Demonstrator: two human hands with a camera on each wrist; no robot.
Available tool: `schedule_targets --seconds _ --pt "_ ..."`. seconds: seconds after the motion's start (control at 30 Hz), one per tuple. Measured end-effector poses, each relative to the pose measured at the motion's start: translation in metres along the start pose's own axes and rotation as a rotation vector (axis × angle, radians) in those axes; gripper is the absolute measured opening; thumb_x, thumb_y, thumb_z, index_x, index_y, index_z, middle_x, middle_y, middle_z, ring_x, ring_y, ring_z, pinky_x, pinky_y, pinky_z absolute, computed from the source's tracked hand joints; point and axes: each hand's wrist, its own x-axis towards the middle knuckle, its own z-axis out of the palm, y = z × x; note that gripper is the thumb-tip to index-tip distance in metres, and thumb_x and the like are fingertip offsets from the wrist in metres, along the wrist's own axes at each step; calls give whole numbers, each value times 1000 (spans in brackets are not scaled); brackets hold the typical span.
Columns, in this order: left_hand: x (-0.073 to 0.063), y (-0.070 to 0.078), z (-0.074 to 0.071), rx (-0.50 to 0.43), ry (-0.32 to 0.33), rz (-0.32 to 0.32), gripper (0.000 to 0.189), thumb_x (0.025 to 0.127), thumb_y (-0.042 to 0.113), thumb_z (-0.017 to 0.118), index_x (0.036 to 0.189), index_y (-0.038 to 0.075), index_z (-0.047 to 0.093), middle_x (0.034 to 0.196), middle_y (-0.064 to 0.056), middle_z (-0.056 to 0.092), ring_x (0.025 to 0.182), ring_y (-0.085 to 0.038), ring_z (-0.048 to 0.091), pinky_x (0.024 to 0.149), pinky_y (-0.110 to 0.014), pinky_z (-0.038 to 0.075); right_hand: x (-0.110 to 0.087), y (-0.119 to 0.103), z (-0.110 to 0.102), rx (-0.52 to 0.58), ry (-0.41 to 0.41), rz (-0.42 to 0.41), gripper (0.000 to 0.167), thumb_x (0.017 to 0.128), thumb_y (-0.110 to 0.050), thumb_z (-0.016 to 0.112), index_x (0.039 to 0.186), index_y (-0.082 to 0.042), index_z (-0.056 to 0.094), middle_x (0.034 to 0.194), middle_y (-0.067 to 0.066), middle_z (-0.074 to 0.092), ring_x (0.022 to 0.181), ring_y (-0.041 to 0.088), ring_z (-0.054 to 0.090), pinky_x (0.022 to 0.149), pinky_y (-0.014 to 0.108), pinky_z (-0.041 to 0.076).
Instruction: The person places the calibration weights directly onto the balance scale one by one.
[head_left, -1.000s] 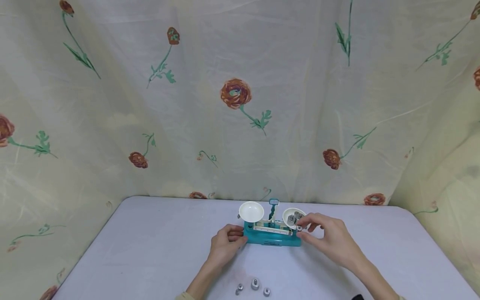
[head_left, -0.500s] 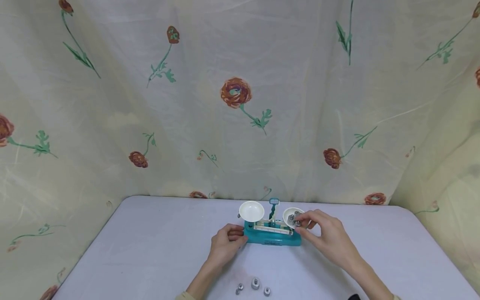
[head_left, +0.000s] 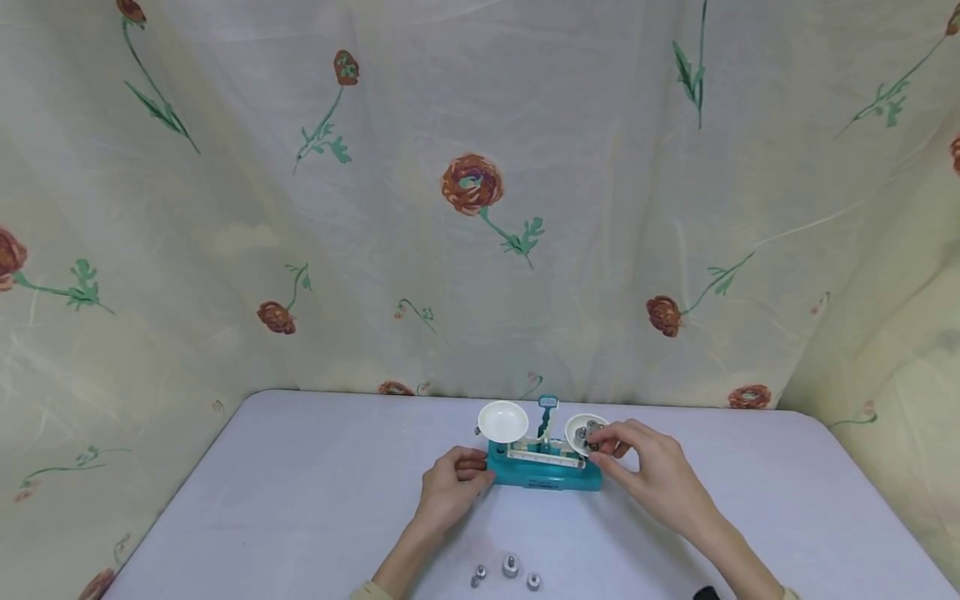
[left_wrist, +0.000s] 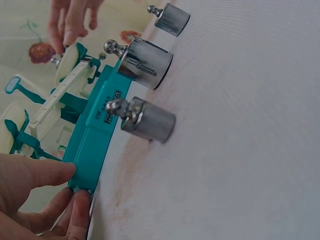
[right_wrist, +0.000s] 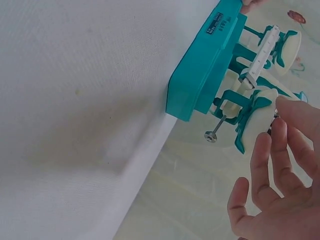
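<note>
A teal balance scale (head_left: 543,477) with two white pans stands near the back of the table. At its left end, my left hand (head_left: 450,485) holds the base, thumb at the front and fingers round the end, as the left wrist view shows. Over the right pan (head_left: 571,425), my right hand (head_left: 660,475) pinches a small metal weight between thumb and fingertips, mostly hidden by them. Several metal weights (head_left: 582,435) sit together in that pan. The left pan (head_left: 503,422) holds nothing and stands higher than the right one.
Several knobbed metal weights (head_left: 511,566) stand on the table in front of the scale, large in the left wrist view (left_wrist: 147,62). A flowered cloth (head_left: 480,292) hangs behind the table (head_left: 315,483) and along both sides.
My right hand has moved slightly left, taking the weight from the right pan's front edge into the pan among the others. My left hand has stayed at the base.
</note>
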Motion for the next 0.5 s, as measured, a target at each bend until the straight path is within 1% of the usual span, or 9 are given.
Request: schedule_targets --seconds 0.17,0.27,0.37,0.5 --pt "0 1 -1 -3 1 7 34 94 15 81 125 3 71 113 -11 77 102 -19 75 91 -38 64 0 -1 -2 7 5 -17 23 90 -18 88 110 -25 79 91 -17 69 87 4 64 75 22 55" --pt "0 1 0 -2 -3 -2 33 95 16 80 124 4 71 113 -10 77 102 -19 74 91 -37 64 -1 0 -2 3 21 -30 26 89 -17 89 111 -25 78 91 -17 69 86 4 65 76 23 56" --pt "0 0 1 0 -3 -5 33 95 15 80 124 4 71 113 -9 77 102 -18 73 92 -37 64 -2 2 -2 5 27 -25 29 88 -15 89 113 -23 76 90 -16 70 86 3 65 75 23 55" --pt "-1 0 1 5 1 -6 32 95 15 80 124 4 72 114 -9 77 103 -18 74 93 -38 64 -4 4 -3 23 19 4 32 88 -15 89 115 -22 73 87 -16 68 84 1 64 70 23 50"
